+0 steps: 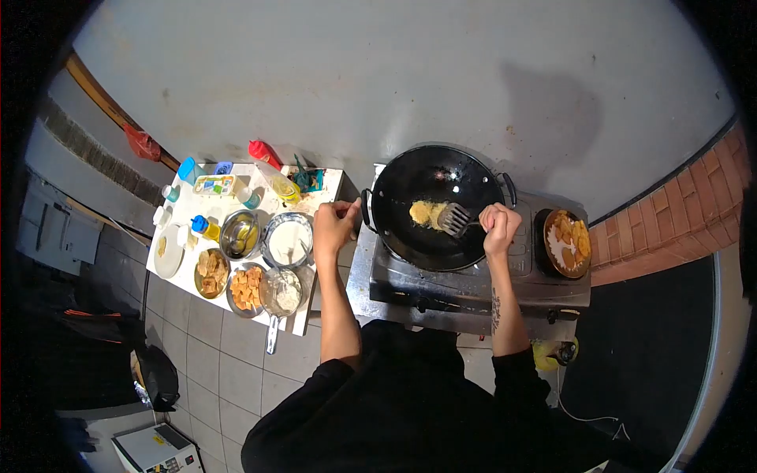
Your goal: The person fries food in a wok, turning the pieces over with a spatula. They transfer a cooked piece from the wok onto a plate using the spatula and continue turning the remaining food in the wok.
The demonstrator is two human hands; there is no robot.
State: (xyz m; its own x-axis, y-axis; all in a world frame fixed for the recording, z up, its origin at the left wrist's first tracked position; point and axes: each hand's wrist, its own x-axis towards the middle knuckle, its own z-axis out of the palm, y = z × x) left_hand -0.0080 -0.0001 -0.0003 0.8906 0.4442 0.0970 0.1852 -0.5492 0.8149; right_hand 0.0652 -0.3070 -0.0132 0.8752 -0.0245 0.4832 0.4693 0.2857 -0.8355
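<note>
Fingers of the left hand point(337, 222) are bent inward just beside the left handle of the black wok point(418, 251); whether anything is pinched between them cannot be told. Between the two hands, the golden food pieces point(426, 213) are seen in the wok, to the right of the left fingers and to the left of the right ones. By the closed fingers of the right hand point(500, 227), a slotted metal turner point(455, 220) is gripped, its head laid over the right end of the food.

At the left, a white table point(296, 322) is crowded with round bowls: rough orange-tan chunks point(247, 288) are held in one, smooth white liquid point(290, 239) in another. The food in the wok is given a crumbly, bubbled edge, against deep, glossy, curved walls. Beneath, a scuffed metal stove point(473, 288) is shown; at the right, fried golden pieces point(582, 240) are heaped in a dark-rimmed round vessel.
</note>
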